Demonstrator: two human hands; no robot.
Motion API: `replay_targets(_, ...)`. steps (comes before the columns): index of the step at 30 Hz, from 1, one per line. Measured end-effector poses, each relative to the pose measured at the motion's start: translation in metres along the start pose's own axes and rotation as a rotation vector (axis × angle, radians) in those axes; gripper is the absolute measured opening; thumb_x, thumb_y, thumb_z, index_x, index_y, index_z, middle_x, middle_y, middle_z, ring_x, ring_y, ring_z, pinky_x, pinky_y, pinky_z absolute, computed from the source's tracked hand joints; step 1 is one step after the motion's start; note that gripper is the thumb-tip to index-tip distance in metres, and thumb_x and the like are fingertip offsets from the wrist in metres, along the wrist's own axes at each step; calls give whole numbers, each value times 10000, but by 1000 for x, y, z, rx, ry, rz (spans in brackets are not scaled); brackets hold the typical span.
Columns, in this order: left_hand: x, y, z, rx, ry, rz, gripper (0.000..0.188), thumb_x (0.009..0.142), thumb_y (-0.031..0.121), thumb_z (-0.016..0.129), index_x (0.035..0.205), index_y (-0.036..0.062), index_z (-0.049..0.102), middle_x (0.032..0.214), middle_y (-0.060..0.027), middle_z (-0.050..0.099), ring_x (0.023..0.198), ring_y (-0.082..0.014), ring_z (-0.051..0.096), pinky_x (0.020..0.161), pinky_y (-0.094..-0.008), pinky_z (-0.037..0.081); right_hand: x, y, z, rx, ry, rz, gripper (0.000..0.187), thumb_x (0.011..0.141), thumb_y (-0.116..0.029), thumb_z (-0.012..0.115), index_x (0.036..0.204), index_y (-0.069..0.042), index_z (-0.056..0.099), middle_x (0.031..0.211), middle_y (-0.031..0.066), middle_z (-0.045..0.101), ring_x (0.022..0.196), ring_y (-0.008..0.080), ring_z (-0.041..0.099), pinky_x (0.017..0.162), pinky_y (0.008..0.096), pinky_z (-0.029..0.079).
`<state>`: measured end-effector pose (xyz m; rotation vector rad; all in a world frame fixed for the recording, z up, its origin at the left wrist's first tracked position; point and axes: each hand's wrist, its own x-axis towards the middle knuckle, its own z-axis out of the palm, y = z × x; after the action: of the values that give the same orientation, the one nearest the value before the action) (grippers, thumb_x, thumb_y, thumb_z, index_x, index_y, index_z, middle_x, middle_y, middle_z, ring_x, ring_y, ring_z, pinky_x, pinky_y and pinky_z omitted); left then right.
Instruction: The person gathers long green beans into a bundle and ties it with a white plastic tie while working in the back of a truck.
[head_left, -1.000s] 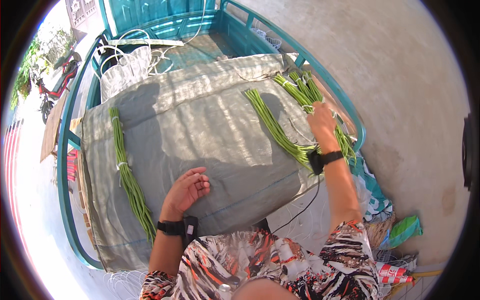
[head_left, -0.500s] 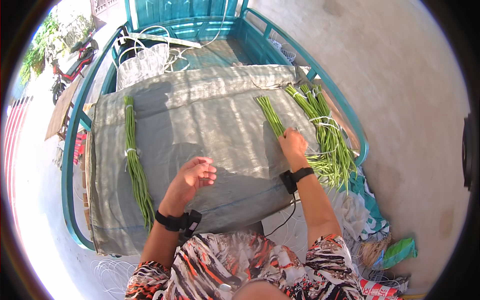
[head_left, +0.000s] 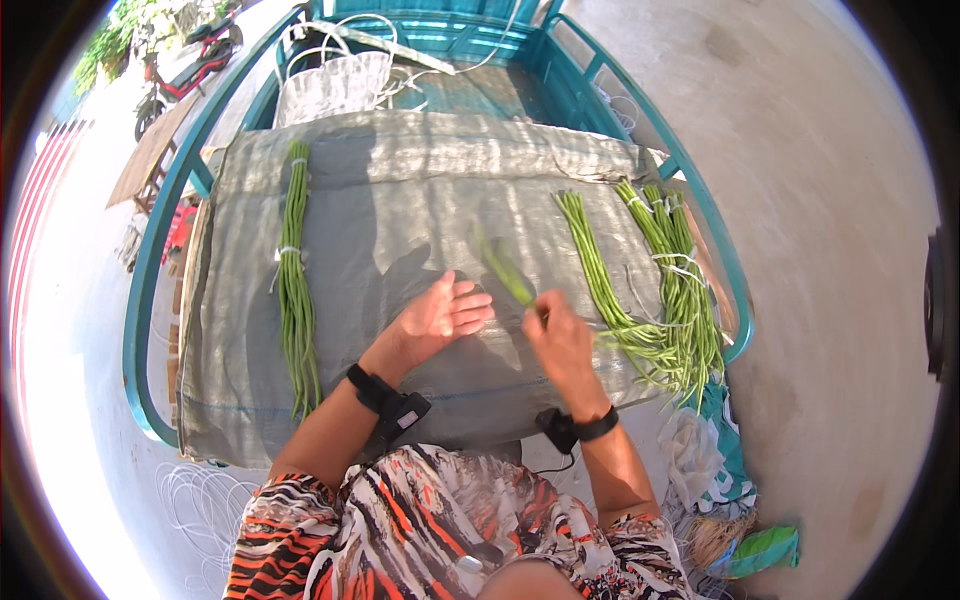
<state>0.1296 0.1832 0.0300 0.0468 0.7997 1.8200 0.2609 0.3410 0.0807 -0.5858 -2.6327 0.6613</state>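
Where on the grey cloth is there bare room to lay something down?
The grey cloth is bare between the tied bean bundle on the left and the hands, and along its far edge. The right side is crowded with loose long beans.

Green long beans (head_left: 505, 270) tilted above grey sacking (head_left: 400, 190)

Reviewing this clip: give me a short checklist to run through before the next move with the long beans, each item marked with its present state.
1. Right hand grips a few long beans: ok, though blurred.
2. Left hand free, open, palm up over the grey sack cloth: ok.
3. Middle of the cloth bare for laying beans down: ok.
4. Tied bundle at left lies straight on the cloth: ok.
5. Loose bean pile at right fully on the cloth: not ok, tips overhang the edge.
6. Count of beans held: cannot tell.
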Motion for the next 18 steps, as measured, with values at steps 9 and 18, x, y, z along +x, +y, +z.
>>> replay_targets(9,-3,2,-17,-247,60,328,465,957,301,473,1308,18,362,1198,-126,516,1074,-238,543,950,-383,450,-43,-36,23,105,-298,79,186,869,-254,546,949,-88,532,762,121,633,712,308,621,659,406,465)
replay_targets(18,-6,4,-18,-255,-5,392,434,944,294,505,1277,38,398,1061,-81,542,1011,-230,545,904,-363,462,-46,-36,29,101,-265,126,198,866,-247,555,1005,-110,587,870,107,652,768,291,629,702,377,475)
